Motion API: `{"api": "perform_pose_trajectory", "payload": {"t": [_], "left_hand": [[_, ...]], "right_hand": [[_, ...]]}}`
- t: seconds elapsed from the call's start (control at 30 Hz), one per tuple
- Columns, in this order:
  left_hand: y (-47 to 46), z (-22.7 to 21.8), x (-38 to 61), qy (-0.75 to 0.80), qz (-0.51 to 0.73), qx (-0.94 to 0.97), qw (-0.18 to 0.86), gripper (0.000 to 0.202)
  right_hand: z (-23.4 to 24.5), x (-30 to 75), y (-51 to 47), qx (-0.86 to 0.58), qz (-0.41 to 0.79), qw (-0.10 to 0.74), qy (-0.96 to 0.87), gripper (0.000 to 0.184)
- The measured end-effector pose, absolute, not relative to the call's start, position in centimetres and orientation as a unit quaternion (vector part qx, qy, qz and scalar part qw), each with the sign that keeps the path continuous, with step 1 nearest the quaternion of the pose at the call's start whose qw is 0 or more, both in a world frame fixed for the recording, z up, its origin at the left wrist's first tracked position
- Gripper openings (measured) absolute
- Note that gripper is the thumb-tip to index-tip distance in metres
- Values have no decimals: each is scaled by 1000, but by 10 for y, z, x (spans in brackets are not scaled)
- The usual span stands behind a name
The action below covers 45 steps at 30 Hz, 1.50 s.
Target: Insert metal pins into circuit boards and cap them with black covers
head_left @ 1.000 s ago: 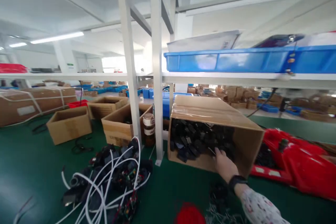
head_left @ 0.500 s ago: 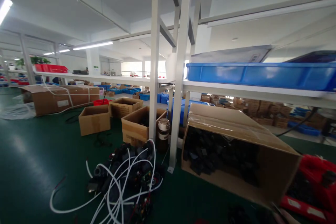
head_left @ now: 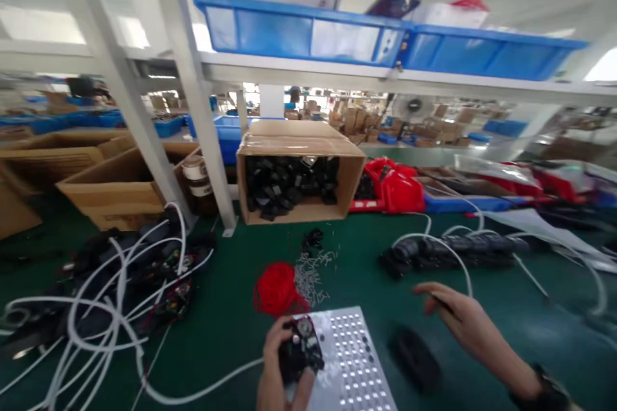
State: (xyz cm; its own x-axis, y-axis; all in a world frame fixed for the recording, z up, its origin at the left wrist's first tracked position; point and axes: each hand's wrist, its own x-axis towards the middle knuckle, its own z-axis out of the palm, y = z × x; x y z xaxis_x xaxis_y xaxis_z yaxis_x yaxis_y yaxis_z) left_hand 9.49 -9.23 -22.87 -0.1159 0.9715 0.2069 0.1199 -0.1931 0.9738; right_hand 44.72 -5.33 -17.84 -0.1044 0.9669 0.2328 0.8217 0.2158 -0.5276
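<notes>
My left hand (head_left: 276, 359) is closed round an open black housing (head_left: 303, 350) with a round part and small electronics inside. A white cable (head_left: 202, 396) reaches it from the left. The housing rests over a perforated metal plate (head_left: 344, 340). To the right, my right hand (head_left: 457, 318) hangs above the bench with a thin dark tool (head_left: 441, 302) between its fingers; blur hides its kind. Below that hand a dark oblong part (head_left: 414, 356) lies on the green surface, blurred. Red wires (head_left: 277, 289) and loose small screws or pins (head_left: 311, 276) lie beyond the plate.
Left, white-cabled black units (head_left: 125, 276) lie heaped. A carton (head_left: 354, 186) of black parts stands behind, beside red bins (head_left: 398, 186). Several black units (head_left: 448, 250) form a row at right. Shelf posts (head_left: 193, 90) rise at left; blue bins (head_left: 299, 29) sit overhead.
My view has turned right and downward. Both hands, the plate, the red wires and the row of black units are in view now; before, only part of one hand showed at the lower right.
</notes>
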Motion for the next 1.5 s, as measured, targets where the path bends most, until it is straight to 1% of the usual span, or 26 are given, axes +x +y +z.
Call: {"api": "perform_pose_trajectory", "payload": {"t": [0.1, 0.13, 0.17, 0.23, 0.27, 0.33, 0.37, 0.4, 0.43, 0.5, 0.53, 0.57, 0.6, 0.63, 0.73, 0.8, 0.87, 0.93, 1.0, 1.07, 1.23, 1.33, 1.4, 1.5], "left_hand": [[-92, -230, 93, 537, 534, 507, 411, 65], [-91, -230, 91, 548, 516, 506, 422, 69], [-90, -230, 89, 556, 495, 509, 432, 71], [-87, -231, 85, 563, 454, 523, 451, 71], [-86, -231, 84, 563, 440, 529, 458, 70], [-86, -232, 83, 555, 427, 540, 466, 68], [-86, -232, 84, 550, 426, 545, 468, 67], [-88, -231, 85, 547, 424, 552, 465, 66], [-89, -229, 86, 549, 422, 561, 453, 65], [-94, -219, 90, 559, 413, 600, 396, 64], [-96, -213, 93, 562, 404, 630, 353, 65], [-98, -205, 96, 558, 392, 664, 307, 67], [-99, -197, 99, 548, 376, 698, 267, 70], [-100, -189, 102, 535, 358, 728, 236, 73], [-101, -170, 112, 522, 285, 782, 188, 76], [-101, -164, 116, 537, 239, 789, 177, 74], [-101, -163, 116, 553, 211, 788, 171, 71], [-100, -164, 115, 556, 202, 789, 164, 67], [-100, -167, 114, 554, 208, 790, 160, 62], [-99, -172, 113, 549, 224, 789, 159, 59], [-97, -183, 113, 532, 299, 775, 167, 65], [-95, -190, 109, 522, 342, 758, 193, 63], [-92, -195, 104, 513, 373, 735, 241, 58], [-90, -202, 95, 499, 433, 657, 363, 61]], "right_hand": [[-169, 433, -81, -669, 93, 294, -677, 29], [-171, 425, -91, -684, 86, 280, -668, 31], [-175, 416, -101, -698, 84, 256, -664, 37], [-189, 398, -117, -721, 88, 191, -660, 59], [-195, 391, -122, -728, 92, 162, -659, 65], [-205, 380, -122, -737, 100, 134, -656, 67], [-207, 377, -119, -738, 114, 148, -648, 64], [-207, 374, -113, -737, 151, 184, -633, 61], [-205, 371, -107, -729, 218, 243, -602, 57], [-197, 359, -94, -667, 444, 379, -463, 54], [-194, 351, -90, -610, 557, 421, -373, 53], [-192, 341, -86, -554, 644, 439, -291, 53], [-191, 329, -84, -512, 698, 443, -232, 54], [-191, 317, -83, -488, 725, 443, -200, 55], [-196, 287, -85, -476, 735, 447, -185, 54], [-197, 276, -88, -473, 725, 447, -225, 49], [-194, 272, -90, -466, 691, 440, -334, 41], [-188, 273, -92, -455, 625, 416, -478, 35], [-183, 275, -92, -444, 559, 380, -588, 34], [-182, 273, -94, -439, 507, 352, -653, 35], [-187, 259, -101, -496, 392, 326, -703, 40], [-189, 249, -101, -543, 335, 321, -699, 46], [-189, 245, -99, -546, 367, 352, -666, 50], [-192, 240, -99, -511, 539, 409, -531, 54]]}}
